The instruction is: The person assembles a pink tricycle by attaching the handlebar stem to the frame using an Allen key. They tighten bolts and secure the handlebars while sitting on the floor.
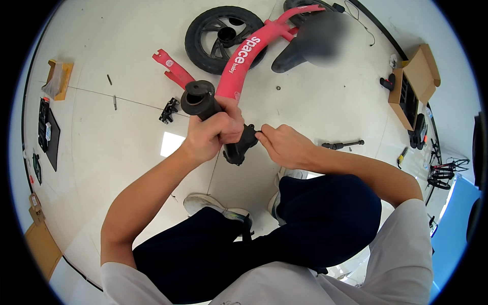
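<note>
My left hand [216,129] is wrapped round a black tube [199,95] with a wide open end, which looks like a handlebar grip. Below that fist a black clamp-like bracket [246,140] sticks out toward the right. At the bracket's edge my right hand [285,145] is closed in a pinch; whatever lies between its fingertips is hidden. Just beyond the hands lies a red balance bike frame [249,53] with a black saddle [310,46] and a black wheel [223,38]. A red fork piece [173,68] shows behind the tube.
A small black bracket [169,110] lies left of my hands, a black rod-like part [343,145] right of them. An open cardboard box [406,96] stands at right, with a yellow-black screwdriver [402,155] nearby. At far left are a yellow box [63,81] and a black panel [52,140].
</note>
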The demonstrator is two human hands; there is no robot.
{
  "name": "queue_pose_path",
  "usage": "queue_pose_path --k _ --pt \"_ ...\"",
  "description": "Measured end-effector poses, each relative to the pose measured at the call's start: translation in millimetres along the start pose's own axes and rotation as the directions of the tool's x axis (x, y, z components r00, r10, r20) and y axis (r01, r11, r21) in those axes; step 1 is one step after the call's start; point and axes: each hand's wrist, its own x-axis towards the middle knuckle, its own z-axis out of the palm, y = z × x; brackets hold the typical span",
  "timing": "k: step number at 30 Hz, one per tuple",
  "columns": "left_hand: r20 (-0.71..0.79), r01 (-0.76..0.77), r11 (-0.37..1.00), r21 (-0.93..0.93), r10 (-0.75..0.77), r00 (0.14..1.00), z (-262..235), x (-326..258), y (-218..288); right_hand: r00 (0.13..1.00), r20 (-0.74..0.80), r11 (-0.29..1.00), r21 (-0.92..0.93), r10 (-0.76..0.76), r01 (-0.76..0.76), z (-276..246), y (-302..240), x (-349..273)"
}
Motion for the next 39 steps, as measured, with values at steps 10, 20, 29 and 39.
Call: queue_pose_path --k 10,20,29,39 --pt "0.077 -0.004 0.998 0.061 -0.001 0.997 6.4 2.4 7.3 0.949 0.113 0.915 -0.251 -0.295 0.315 -8.5 33.8 9.2" --pt "0.191 -0.055 0.998 0.020 0.050 0.980 6.9 7.3 6.7 0.589 0.356 0.495 -0.326 -0.725 0.806 -36.3 82.4 71.5" --pt "0.184 -0.068 0.988 0.137 0.043 0.982 3.7 3.1 7.5 0.676 -0.673 0.954 -0.214 -0.300 0.210 -21.5 54.0 7.5" --pt "0.212 -0.123 0.987 0.100 0.100 0.972 -3.9 1.8 2.9 0.786 0.298 -0.575 0.814 0.542 0.088 -20.7 28.4 48.9"
